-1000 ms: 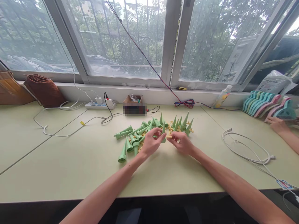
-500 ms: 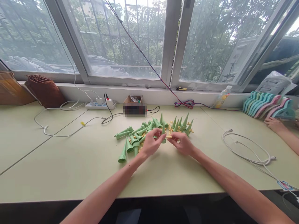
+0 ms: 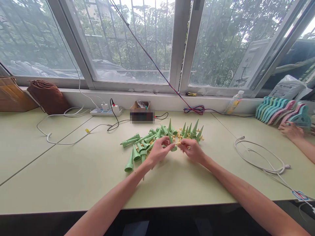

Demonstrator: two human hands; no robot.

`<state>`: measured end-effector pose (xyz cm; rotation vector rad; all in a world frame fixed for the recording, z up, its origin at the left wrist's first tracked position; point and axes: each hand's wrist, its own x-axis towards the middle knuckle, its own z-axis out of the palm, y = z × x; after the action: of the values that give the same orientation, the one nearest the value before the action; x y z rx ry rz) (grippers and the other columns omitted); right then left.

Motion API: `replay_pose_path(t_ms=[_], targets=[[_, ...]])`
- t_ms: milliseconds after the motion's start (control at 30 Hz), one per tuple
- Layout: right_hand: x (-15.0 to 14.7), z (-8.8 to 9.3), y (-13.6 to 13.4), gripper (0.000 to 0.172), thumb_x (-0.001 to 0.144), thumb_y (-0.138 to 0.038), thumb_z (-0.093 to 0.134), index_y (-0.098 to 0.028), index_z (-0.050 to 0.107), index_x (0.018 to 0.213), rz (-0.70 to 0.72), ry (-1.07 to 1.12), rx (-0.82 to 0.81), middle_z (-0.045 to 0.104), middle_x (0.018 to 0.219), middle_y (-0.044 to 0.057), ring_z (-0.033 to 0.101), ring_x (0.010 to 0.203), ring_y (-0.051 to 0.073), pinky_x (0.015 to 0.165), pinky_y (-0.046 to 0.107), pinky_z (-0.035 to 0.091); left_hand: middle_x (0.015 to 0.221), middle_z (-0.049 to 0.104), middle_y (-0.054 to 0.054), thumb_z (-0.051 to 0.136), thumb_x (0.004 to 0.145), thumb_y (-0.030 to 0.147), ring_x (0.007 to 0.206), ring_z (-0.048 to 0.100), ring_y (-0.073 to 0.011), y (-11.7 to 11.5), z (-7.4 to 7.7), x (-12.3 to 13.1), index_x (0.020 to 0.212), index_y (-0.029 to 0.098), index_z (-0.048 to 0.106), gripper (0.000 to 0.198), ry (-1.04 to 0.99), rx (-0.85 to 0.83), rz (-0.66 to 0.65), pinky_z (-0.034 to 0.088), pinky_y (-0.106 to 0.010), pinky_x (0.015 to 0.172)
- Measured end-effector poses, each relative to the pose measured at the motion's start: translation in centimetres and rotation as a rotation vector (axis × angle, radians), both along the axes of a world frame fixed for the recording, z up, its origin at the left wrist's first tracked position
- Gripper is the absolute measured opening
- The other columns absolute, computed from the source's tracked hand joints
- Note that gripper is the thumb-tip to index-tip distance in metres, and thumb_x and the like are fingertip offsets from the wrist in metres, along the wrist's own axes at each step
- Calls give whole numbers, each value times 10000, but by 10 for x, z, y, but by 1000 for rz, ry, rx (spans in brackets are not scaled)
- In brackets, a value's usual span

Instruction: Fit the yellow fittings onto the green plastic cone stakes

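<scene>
My left hand (image 3: pixel 159 150) is closed around a green plastic watering spike (image 3: pixel 170 137), tilted with its point up and away from me. Just to its right, my right hand (image 3: pixel 192 150) pinches a small yellow valve (image 3: pixel 178 143), whose end is at the side of that spike; whether it is seated in it I cannot tell. A heap of loose green spikes (image 3: pixel 136 154) with yellow pieces among them lies left of and behind my left hand. Beyond my right hand stand several spikes with yellow valves (image 3: pixel 194 128), points up.
A power strip (image 3: pixel 105 111), a small cardboard box (image 3: pixel 141 106) and a bottle (image 3: pixel 233 102) line the window side. On the right lie a coiled white cable (image 3: pixel 259 157) and a row of hangers (image 3: pixel 283 109), touched by another person's hand (image 3: pixel 291 130). A brown bag (image 3: pixel 48 96) sits at left.
The spike in my left hand has tipped, its point leaning left and its base shifting right. The yellow valve is slightly more angled. At right, the other person's hand has moved slightly.
</scene>
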<state>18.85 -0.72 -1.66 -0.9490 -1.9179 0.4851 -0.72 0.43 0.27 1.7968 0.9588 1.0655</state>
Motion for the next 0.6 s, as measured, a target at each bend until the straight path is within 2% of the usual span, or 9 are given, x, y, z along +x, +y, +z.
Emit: replay_pose_path(t_ms=[233,400,500,600], targets=[[0,-1,0,373,967,-379,519,-196,505,642,-24,-21,22,532,552,-11,474,518,123,515,256,380,677,480,23,679,816,378,539,493,-89,1,-6,0,710,180,500,288,-65,-24,-56,419,-190,421],[1,-2,1,400,969,-408,515,-203,474,629,-30,-8,0,508,545,-16,458,502,120,497,256,375,739,492,-2,700,811,325,614,523,-106,2,-12,3,717,171,587,213,-28,180,49,478,-186,425],[1,-4,2,395,969,-412,514,-205,469,636,-33,-3,-3,495,540,-20,452,491,119,489,256,375,825,542,-27,671,835,283,662,568,-124,2,-14,4,809,184,645,105,17,272,46,526,-206,437],[2,-5,2,379,966,-417,518,-205,479,654,-44,14,0,497,547,-19,456,487,120,486,255,386,920,570,-46,631,861,271,728,635,-146,1,-16,4,915,197,657,95,5,275,23,598,-249,493]])
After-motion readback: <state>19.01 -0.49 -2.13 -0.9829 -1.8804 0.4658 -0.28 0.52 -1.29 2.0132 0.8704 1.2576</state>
